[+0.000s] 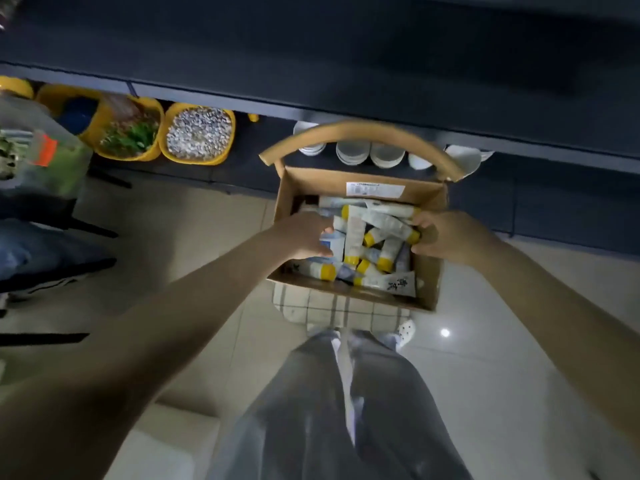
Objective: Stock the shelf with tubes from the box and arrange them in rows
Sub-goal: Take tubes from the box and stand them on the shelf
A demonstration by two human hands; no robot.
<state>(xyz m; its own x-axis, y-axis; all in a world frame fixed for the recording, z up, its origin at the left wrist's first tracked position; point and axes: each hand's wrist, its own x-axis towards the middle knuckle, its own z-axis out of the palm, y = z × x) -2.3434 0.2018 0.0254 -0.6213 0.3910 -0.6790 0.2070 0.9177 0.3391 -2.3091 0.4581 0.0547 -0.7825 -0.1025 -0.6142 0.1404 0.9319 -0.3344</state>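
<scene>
An open cardboard box (311,183) stands on a chair with a checked cushion (332,311). Inside lies a jumble of several white tubes with yellow caps (381,244). My left hand (301,237) reaches into the box's left side and its fingers curl round a white and blue tube (333,241). At the box's right side my right hand (441,237) pinches the yellow-capped end of a tube (398,226). The dark shelf (346,64) runs across the top of the view above the box.
The chair's curved wooden back (363,131) arches behind the box. White bowls (367,154) sit on the low shelf behind it. Yellow tubs (199,135) with pebbles and greenery stand at the left. A seated person's legs (38,251) are at the far left. Pale tiled floor lies around.
</scene>
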